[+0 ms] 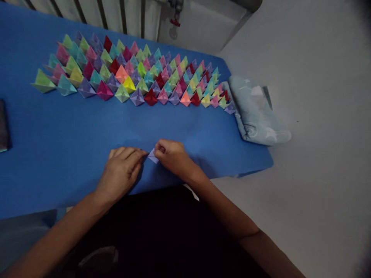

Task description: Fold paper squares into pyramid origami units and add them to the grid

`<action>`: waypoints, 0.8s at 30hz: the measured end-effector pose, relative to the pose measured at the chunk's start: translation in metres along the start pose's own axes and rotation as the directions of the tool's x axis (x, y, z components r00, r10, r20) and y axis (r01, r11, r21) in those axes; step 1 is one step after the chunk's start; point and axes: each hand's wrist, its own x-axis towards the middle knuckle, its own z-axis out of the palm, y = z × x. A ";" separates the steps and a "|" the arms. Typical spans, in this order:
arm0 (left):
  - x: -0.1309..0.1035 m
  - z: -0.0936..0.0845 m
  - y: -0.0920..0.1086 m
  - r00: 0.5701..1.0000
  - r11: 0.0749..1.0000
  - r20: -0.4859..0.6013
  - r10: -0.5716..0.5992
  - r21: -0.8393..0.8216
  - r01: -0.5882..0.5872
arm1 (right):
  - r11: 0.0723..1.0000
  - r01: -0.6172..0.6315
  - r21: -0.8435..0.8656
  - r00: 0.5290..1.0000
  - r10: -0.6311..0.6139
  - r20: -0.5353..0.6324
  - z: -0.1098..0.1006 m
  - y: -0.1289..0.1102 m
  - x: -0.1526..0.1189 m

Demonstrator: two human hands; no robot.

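Note:
A small piece of folded lilac paper (pixel 153 156) lies low over the blue tabletop, between my two hands. My right hand (pixel 171 155) is closed, its thumb and forefinger pinching the paper's right side and hiding part of it. From the left, my left hand (pixel 121 166) meets the paper's left corner with thumb and fingertips pressed together. Beyond both hands stand several rows of folded paper boats (pixel 139 97) in green, blue, purple, pink, red and yellow.
The blue table (pixel 87 131) ends at a wall on the right. A folded grey-blue cloth (pixel 252 112) sits at its right edge. A dark object (pixel 3 125) lies at the far left. Behind the table are a radiator (pixel 113 17) and a red valve handle (pixel 175 23).

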 end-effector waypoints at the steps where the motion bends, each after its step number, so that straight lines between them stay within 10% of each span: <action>1: -0.002 0.000 -0.001 0.999 0.999 -0.006 0.033 0.021 -0.032 | 1.000 -0.010 0.006 1.000 0.010 0.002 0.000 0.000 0.000; 17: -0.005 0.003 -0.009 0.964 0.951 -0.006 0.267 0.162 -0.263 | 0.996 -0.074 0.057 0.995 0.070 0.072 -0.005 -0.007 0.003; 24: -0.001 0.007 -0.005 0.963 0.952 -0.006 0.268 0.153 -0.264 | 0.985 -0.038 -0.168 0.995 0.053 0.090 -0.004 -0.014 0.003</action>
